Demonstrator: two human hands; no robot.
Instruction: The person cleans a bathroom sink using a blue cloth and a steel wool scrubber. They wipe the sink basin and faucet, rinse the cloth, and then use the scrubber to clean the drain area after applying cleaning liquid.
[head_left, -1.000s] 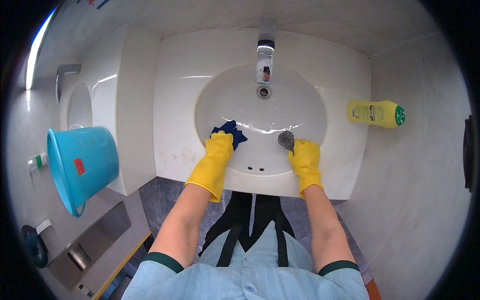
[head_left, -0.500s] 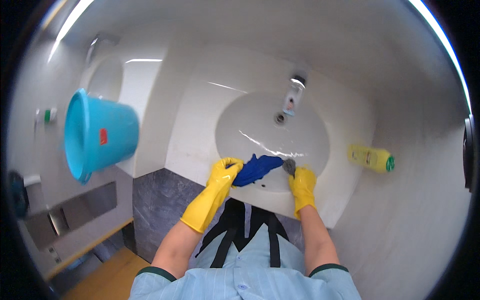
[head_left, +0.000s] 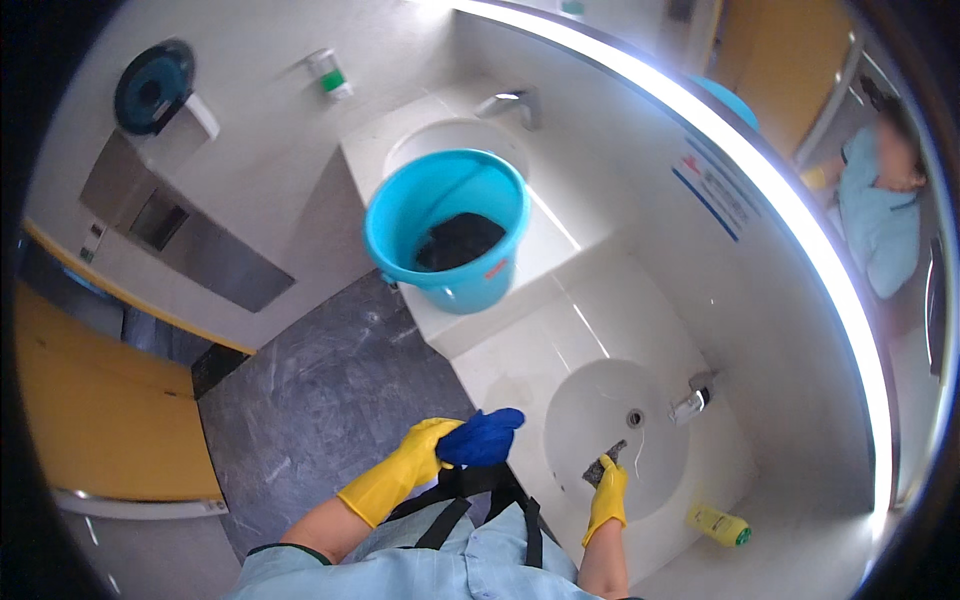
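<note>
My left hand [head_left: 428, 446], in a yellow rubber glove, is closed on a bunched blue cloth [head_left: 482, 437], held out over the floor beside the counter's front edge. My right hand [head_left: 608, 492], gloved the same way, grips a grey scouring pad [head_left: 604, 464] above the near part of the white sink basin [head_left: 662, 490]. Part of the pad sticks out past the fingers. A chrome faucet [head_left: 690, 404] stands on the basin's far side, close to the drain [head_left: 635, 418]. To the right of the basin lies a yellow bottle with a green cap [head_left: 720, 525].
A turquoise bucket [head_left: 470, 290] with something dark inside stands on the lower counter, in front of another basin [head_left: 420, 140] and faucet [head_left: 515, 105]. A round paper dispenser [head_left: 153, 88] hangs on the left wall. A mirror with a bright light strip [head_left: 800, 215] runs along the right.
My view has swung left toward the bucket, showing its inside. The blue cloth has moved off the basin's edge with my left hand. My right hand keeps the scouring pad over the basin.
</note>
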